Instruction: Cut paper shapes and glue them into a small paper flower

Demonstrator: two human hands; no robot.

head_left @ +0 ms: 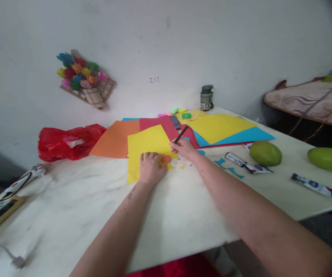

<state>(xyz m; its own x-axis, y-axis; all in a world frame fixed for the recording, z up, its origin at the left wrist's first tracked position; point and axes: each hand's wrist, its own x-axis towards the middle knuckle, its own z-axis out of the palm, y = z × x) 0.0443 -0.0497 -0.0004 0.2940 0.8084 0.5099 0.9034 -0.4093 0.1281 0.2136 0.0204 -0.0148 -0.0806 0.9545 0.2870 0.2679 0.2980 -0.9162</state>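
A yellow sheet [148, 140] lies on the white table [96, 207], with faint curved outlines near its lower left. My left hand [152, 167] rests on the lower part of this sheet, fingers lying flat. An orange disc [166, 159] sits beside its fingertips on the right. Closed round a dark pencil [181, 134], my right hand [183, 148] is at the sheet's right edge; the pencil tilts up to the right and its lower end is hidden by the fingers. Small paper scraps [179, 163] lie just below my right hand.
Orange [114, 140], red and blue sheets lie behind, near a red bag [70, 142]. At the right are another yellow sheet [223, 125], blue scraps [232, 170], glue tubes [314, 185] and green fruits [265, 153]. A bottle [206, 98] stands at the back; a power strip [1, 215] is left.
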